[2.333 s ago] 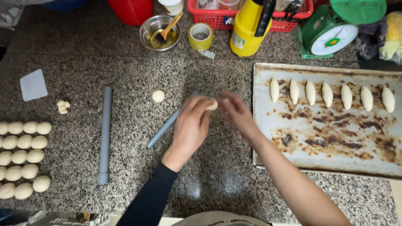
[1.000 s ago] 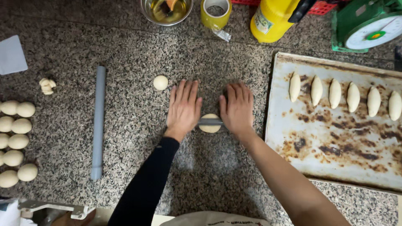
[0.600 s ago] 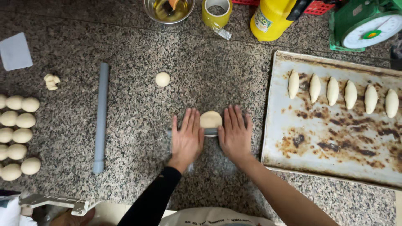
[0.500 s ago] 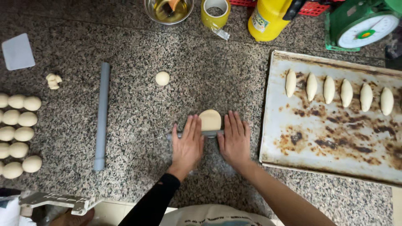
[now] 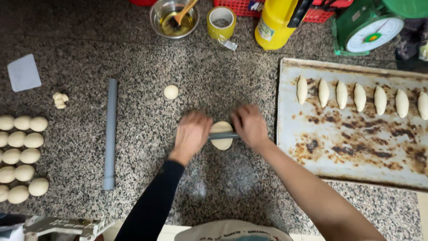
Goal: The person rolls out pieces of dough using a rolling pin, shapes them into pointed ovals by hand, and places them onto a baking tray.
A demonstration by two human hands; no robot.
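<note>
Speckled granite counter: left hand and right hand press flat, fingers spread, on a thin grey rolling rod lying left-right between them, across a pale flattened oval dough piece, equally near both; rusty baking tray beyond right fingers.

light: even, moderately bright, overhead | shadows: soft, short beside left hand and right hand | blur: both hands motion-smeared | glare: faint sheen on worktop near edge | edges: slight wide-angle bend
</note>
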